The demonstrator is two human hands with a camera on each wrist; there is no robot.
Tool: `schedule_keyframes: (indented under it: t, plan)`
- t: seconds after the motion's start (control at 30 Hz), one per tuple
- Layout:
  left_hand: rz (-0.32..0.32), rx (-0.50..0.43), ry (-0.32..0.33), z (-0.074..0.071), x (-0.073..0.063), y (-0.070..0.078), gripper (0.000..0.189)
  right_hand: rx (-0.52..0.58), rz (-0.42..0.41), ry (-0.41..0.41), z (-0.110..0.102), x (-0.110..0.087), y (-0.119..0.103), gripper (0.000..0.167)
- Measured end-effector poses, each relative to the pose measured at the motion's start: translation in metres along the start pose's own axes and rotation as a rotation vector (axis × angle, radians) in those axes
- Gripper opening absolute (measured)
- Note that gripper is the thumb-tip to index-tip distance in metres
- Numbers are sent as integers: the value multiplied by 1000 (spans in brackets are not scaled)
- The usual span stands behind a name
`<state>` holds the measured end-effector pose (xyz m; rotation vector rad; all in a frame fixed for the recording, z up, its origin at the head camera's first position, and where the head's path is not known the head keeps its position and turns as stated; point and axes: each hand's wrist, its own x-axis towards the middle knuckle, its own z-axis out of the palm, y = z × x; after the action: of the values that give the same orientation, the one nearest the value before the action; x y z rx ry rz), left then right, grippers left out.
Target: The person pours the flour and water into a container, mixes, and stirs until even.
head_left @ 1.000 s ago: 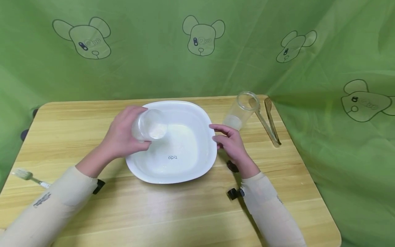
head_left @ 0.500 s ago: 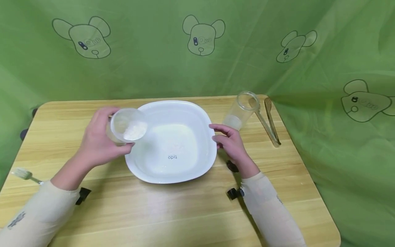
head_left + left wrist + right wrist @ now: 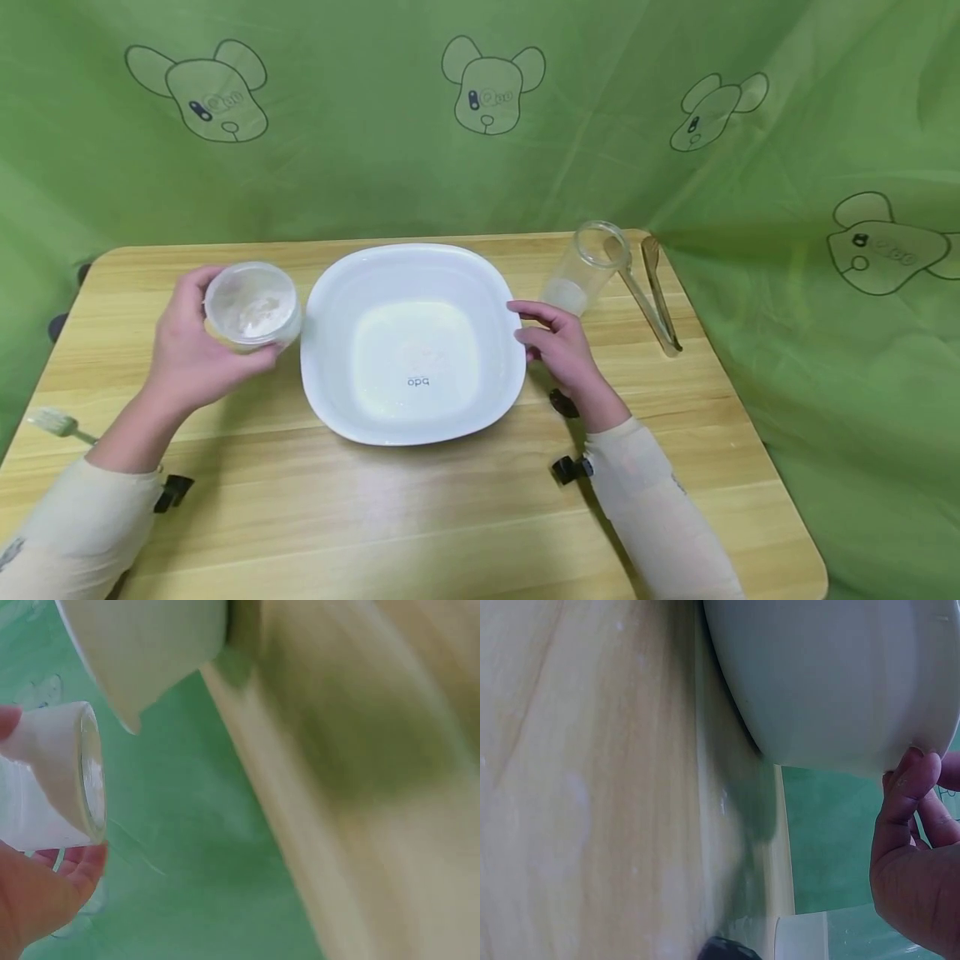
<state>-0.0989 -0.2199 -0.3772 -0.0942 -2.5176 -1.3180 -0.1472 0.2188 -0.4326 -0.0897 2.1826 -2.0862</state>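
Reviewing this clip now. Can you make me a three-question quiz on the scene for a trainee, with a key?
1. What does the left grip hold?
A. a sponge
B. a clear jar
C. a hammer

2. True or false: the tongs lie inside the white basin.

3. Fill the gap: the right grip holds the white basin by its ____.

Key:
1. B
2. False; they lie on the wooden table, to the basin's right.
3. rim
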Motion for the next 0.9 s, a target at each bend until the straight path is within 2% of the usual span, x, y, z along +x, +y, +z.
schedule_keyframes:
  t: [0.13,0.23,0.63,0.73,0.9]
  plan:
    - [-128,-7,22,-2,-4,-14,103,-3,1,0,0,0,-1,38]
    - [-192,-2,31,-3,-9,-24,103,-5,2,3,0,0,-1,38]
    - [-292,43,10,-6,-20,-60,104,-7,3,3,1,-1,-3,39]
    - [-335,54,-12,-6,-20,-68,106,-10,4,2,1,-1,-3,39]
    - [-363,68,-55,-2,-19,-81,106,-11,7,4,1,-1,-2,39]
